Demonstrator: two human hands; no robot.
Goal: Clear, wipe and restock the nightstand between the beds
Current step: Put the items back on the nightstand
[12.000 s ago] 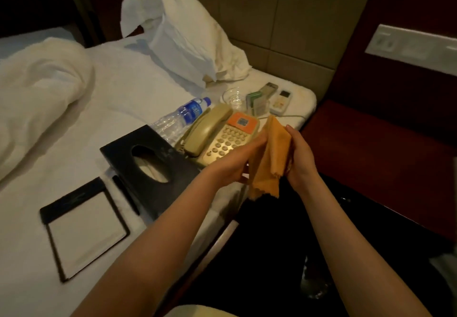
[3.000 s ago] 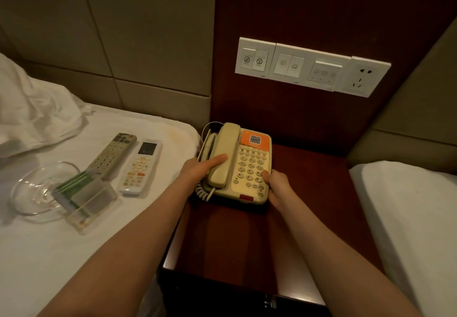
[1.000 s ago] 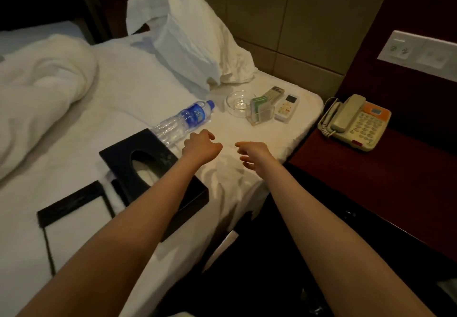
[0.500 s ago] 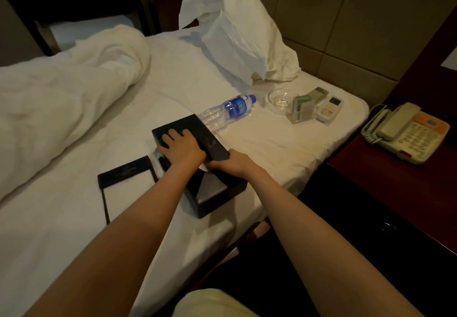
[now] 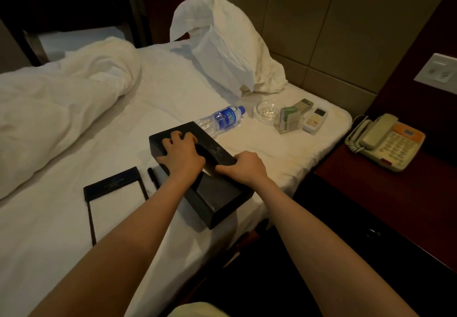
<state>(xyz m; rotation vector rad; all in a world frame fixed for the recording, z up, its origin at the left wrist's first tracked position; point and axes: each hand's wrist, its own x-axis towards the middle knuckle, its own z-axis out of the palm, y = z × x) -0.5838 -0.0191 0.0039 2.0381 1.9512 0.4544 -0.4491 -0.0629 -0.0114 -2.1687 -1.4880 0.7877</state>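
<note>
A black tissue box (image 5: 217, 200) lies on the white bed near its right edge. My left hand (image 5: 181, 153) grips the box's far left side, fingers curled over its top. My right hand (image 5: 243, 168) grips the box's right edge. The dark red nightstand (image 5: 395, 193) stands to the right and carries a beige telephone (image 5: 385, 141) with an orange panel. On the bed lie a water bottle (image 5: 220, 119), a glass ashtray (image 5: 268, 112), a clear card holder (image 5: 290, 120), two remotes (image 5: 315, 116), a black notepad holder (image 5: 113, 200) and a pen (image 5: 152, 177).
A rumpled white duvet (image 5: 57, 109) covers the bed's left side. A pillow (image 5: 222, 45) leans on the padded headboard. A white switch panel (image 5: 437, 74) sits on the wall above the nightstand. A dark gap runs between bed and nightstand.
Both hands went from hovering over the sheet to gripping the tissue box. Earlier the telephone was set on the nightstand, and the orange cloth left my hands.
</note>
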